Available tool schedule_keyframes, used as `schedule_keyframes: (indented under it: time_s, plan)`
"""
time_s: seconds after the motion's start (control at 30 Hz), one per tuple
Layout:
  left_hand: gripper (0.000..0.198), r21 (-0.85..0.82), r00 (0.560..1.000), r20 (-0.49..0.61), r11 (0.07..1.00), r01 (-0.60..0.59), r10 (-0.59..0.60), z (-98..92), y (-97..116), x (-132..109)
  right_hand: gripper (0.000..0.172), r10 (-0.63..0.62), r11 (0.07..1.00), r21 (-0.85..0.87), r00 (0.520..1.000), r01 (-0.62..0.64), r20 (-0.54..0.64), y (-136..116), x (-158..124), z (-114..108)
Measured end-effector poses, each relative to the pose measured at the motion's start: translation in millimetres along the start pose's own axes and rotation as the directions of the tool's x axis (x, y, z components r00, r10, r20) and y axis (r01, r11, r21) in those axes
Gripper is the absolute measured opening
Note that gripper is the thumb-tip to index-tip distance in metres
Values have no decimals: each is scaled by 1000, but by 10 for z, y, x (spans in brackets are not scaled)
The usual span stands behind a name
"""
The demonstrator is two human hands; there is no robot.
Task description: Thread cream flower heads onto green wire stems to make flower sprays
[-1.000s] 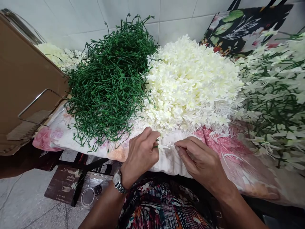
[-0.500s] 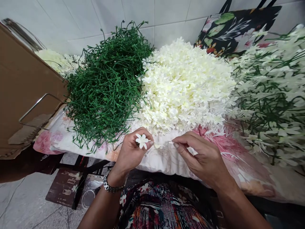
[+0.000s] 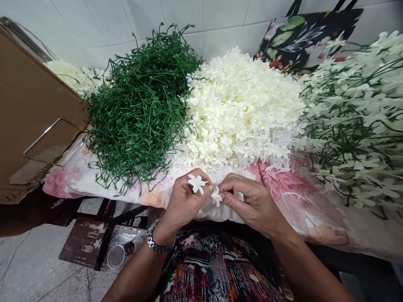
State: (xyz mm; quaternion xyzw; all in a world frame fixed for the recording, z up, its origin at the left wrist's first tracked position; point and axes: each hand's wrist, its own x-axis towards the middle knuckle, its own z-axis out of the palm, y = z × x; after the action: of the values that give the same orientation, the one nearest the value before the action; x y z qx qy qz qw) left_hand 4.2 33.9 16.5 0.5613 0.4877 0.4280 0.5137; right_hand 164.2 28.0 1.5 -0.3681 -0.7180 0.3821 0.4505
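Note:
My left hand (image 3: 188,195) is closed, with a white artificial flower (image 3: 197,183) showing over its fingers. The stem is mostly hidden in the grip. Between the two hands sits a second white artificial blossom (image 3: 216,196), with the fingertips of my right hand (image 3: 242,196) pinched at its right side. Both hands meet just above the front of the floral cloth (image 3: 122,184). Beyond them lie a heap of loose white blossoms (image 3: 242,109) and, to its left, a tangled heap of green plastic stems (image 3: 135,113).
Finished-looking white flower sprays with green stems (image 3: 362,138) fill the right side. A cardboard box (image 3: 34,105) with a metal wire frame (image 3: 40,138) stands at left. A black floral bag (image 3: 308,40) leans on the tiled wall (image 3: 223,21). A stool-like brown board (image 3: 82,243) is below.
My right hand has moved left to meet my left hand, which has shifted slightly right. A second blossom now shows between the fingertips. The view has shifted slightly.

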Motion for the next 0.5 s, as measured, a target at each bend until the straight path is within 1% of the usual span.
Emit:
schedule_keyframes:
  time_s: [0.07,0.17,0.23,0.3,0.4,0.5]
  plan:
    - [9,-12,1000,-30,1000,8,-8,45,-2,-17,11,17,1000,5,1000,-17,-26,8,-26,22]
    - [6,-110,997,-61,993,37,-44,86,-42,-46,10,28,999,-15,998,-29,-57,22,-67,51]
    - [6,-186,996,-54,980,63,-74,87,-74,-71,10,21,999,-43,997,-25,-76,26,-89,65]
    - [4,-220,997,-27,973,67,-74,69,-96,-101,10,10,997,-77,995,-17,-95,19,-102,77]
    - [0,-165,1000,-4,986,11,-11,43,-104,-146,10,-21,991,-135,992,4,-124,-12,-112,99]
    - [2,-59,996,-38,995,-77,75,60,-102,-178,11,-65,975,-220,984,27,-166,-52,-125,135]
